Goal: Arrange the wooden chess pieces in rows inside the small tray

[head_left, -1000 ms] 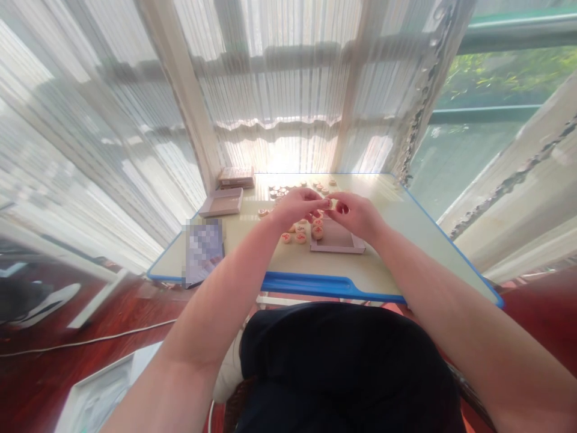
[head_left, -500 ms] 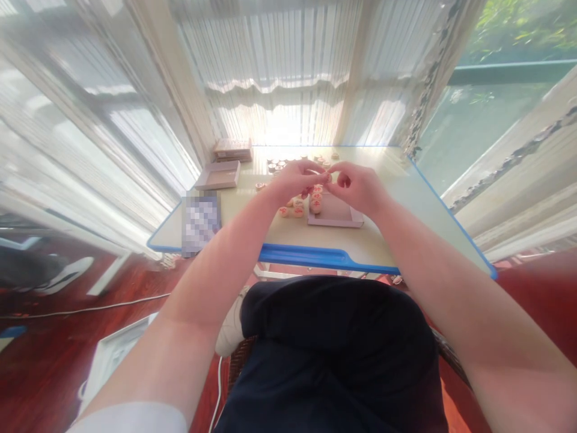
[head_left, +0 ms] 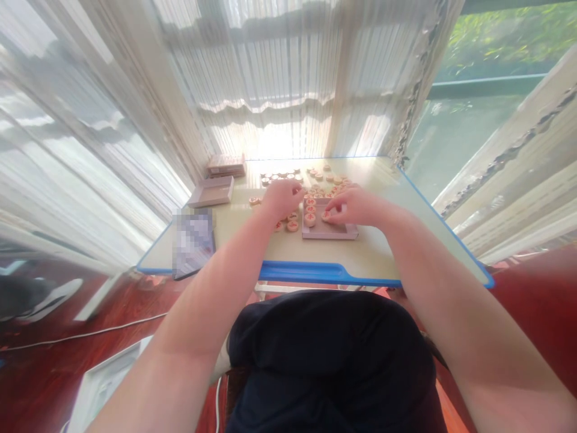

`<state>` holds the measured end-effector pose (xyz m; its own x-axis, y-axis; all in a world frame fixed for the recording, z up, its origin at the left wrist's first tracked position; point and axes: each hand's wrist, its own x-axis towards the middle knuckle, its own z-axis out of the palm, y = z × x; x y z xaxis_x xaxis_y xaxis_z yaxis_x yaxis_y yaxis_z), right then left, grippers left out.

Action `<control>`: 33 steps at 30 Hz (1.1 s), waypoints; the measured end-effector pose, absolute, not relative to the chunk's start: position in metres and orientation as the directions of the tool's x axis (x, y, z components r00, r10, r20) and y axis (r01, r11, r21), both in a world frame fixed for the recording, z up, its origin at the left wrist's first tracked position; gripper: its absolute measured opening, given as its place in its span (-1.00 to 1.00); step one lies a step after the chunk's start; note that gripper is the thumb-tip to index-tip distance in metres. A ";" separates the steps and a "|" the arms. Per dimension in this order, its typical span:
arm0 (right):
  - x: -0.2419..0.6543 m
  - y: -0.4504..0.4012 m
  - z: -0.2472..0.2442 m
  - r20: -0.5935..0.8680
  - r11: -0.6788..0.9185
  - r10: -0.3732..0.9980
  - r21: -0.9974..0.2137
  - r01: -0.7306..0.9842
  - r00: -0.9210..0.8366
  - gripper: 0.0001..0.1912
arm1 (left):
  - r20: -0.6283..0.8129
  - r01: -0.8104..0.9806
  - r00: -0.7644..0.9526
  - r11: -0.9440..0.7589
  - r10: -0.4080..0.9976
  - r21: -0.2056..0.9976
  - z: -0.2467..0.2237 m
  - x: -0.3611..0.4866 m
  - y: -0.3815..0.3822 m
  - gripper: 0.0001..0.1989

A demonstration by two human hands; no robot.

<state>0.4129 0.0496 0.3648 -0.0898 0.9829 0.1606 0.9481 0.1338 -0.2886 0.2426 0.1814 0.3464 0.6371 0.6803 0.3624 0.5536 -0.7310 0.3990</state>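
A shallow cardboard box [head_left: 331,235] lies on the table with a column of round Chinese chess pieces [head_left: 309,220] with red characters along its left side. Inside it, just right of that column, my right hand [head_left: 358,205] pinches one Chinese chess piece [head_left: 326,215] between thumb and fingertips. My left hand [head_left: 282,199] hovers at the box's left, its fingers curled; whether anything is in them is hidden. Loose pieces [head_left: 293,226] lie on the table below that hand, and several more sit behind the box.
Dark-marked pieces [head_left: 282,176] stand grouped toward the table's [head_left: 383,258] back. At the left are another shallow box part [head_left: 211,192], a stack of flat boxes [head_left: 226,165] and a blurred-out flat object [head_left: 193,243]. Curtains hang behind the blue table edge.
My hands, close together above the box before, have parted. The right one has come down into the box with a piece; the left one has drawn away leftward. The view has shifted slightly.
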 end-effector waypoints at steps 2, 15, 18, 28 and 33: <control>0.413 0.051 0.362 0.111 0.124 0.989 -0.294 0.948 -0.095 -0.78 | 0.330 0.573 0.676 -0.751 0.659 0.327 0.348 0.242 0.179 -0.76; 0.414 0.050 0.360 0.088 0.117 0.992 -0.373 0.920 -0.090 -0.79 | 0.227 0.582 0.745 -0.777 0.627 0.240 0.347 0.241 0.181 -0.71; 0.413 0.049 0.360 0.096 0.123 0.991 -0.345 0.930 -0.095 -0.83 | 0.224 0.592 0.742 -0.774 0.632 0.225 0.345 0.241 0.182 -0.71; 0.398 0.043 0.367 0.076 0.108 0.993 -0.359 0.927 -0.086 -0.76 | 0.239 0.564 0.760 -0.796 0.605 0.221 0.344 0.240 0.183 -0.70; 0.403 0.044 0.364 0.048 0.132 0.991 -0.396 0.909 -0.123 -0.73 | 0.223 0.576 0.758 -0.789 0.613 0.214 0.344 0.240 0.183 -0.69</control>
